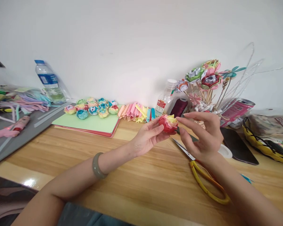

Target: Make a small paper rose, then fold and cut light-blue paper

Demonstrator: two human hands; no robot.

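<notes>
Here, left fingers (156,130) gripping one flower (168,123), right fingers (190,125) parted, perhaps ten flowers (93,110) beyond

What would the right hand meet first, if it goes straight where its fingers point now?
Most likely the red and yellow flower in the left hand, close to the right hand's fingertips; whether they already touch is unclear.

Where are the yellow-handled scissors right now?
In the head view, the scissors lie on the wooden tabletop, right of centre, beside and partly under the raised right hand.
</notes>
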